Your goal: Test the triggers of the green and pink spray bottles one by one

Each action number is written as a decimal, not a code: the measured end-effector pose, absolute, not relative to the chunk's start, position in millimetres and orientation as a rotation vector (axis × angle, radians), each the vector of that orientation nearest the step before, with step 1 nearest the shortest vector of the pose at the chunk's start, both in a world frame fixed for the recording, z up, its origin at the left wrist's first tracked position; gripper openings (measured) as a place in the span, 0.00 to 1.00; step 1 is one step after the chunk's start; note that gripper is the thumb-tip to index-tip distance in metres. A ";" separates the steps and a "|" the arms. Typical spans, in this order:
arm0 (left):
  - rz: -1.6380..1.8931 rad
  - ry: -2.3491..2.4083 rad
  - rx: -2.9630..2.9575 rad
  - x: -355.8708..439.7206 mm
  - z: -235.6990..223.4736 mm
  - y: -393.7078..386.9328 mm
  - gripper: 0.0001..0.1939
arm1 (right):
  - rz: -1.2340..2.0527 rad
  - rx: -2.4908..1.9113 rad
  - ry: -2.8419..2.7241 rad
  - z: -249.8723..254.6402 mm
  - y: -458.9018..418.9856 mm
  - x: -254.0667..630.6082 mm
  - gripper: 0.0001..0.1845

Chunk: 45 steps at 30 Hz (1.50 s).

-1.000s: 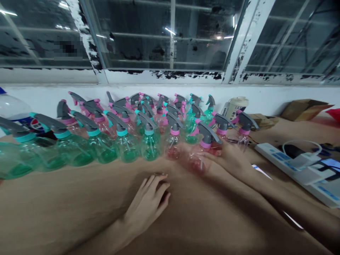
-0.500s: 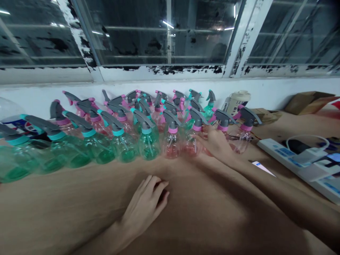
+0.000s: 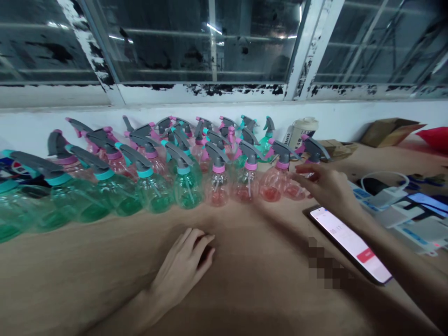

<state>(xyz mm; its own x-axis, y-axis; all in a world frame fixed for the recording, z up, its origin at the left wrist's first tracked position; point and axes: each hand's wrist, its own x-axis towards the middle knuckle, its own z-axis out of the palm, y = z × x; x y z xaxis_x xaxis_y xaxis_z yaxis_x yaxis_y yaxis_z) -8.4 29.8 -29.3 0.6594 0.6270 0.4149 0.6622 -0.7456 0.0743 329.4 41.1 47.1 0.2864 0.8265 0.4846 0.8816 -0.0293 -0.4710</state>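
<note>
My right hand [image 3: 327, 186] is closed round the upper body of the rightmost pink spray bottle [image 3: 295, 190], just below its pink collar. This bottle touches or nearly touches the pink spray bottle [image 3: 271, 182] to its left. My left hand [image 3: 187, 256] rests on the tabletop in front of the row, holding nothing, its fingers loosely bent and the thumb apart. Green spray bottles with turquoise collars, such as one green bottle [image 3: 189, 189], make up the left part of the front row. Grey trigger heads top the bottles, and a little coloured liquid shows low inside several.
More spray bottles stand behind, near the white wall [image 3: 350, 119]. A lit phone [image 3: 345, 238] lies under my right forearm. Farther right are a power strip [image 3: 395, 210] with chargers, a brown paper bag [image 3: 388, 132] and a coffee cup [image 3: 305, 128].
My right hand has gone from the pink bottles nearer the middle to the rightmost one, which now sits closer to its neighbour. More of the phone shows. My left hand stays put.
</note>
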 end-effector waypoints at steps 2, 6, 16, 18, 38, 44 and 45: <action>-0.664 -1.079 -2.780 -7.9 -28.9 29.5 0.10 | -0.115 -1.865 -1.545 43.4 51.9 335.9 0.23; -0.690 -1.062 -2.776 -7.1 -28.9 29.2 0.10 | -0.118 -1.829 -1.662 28.6 75.3 337.3 0.25; -0.679 -1.074 -2.832 -8.3 -30.2 30.2 0.10 | -0.180 -1.849 -1.817 15.2 50.9 343.1 0.25; -0.679 -1.083 -2.839 -8.1 -29.6 30.3 0.10 | -0.181 -1.838 -1.853 16.4 31.9 342.1 0.26; -0.676 -1.089 -2.869 -10.7 -34.7 32.1 0.11 | 0.687 -1.384 -1.528 24.8 35.6 312.3 0.17; -0.649 -1.120 -2.871 -10.1 -35.2 31.9 0.13 | 0.789 -1.370 -1.471 32.9 25.5 281.5 0.14; -0.641 -1.119 -2.866 -10.0 -34.7 31.7 0.13 | 0.805 -1.369 -1.474 35.1 22.9 276.4 0.14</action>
<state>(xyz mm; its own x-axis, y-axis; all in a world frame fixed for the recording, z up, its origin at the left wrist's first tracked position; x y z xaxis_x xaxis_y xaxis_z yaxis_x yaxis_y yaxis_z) -10.0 31.7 -34.7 0.6632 0.6494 0.3720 0.6492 -0.7465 0.1459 276.4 22.9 35.1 0.0623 0.9785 0.1964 0.3633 0.1610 -0.9176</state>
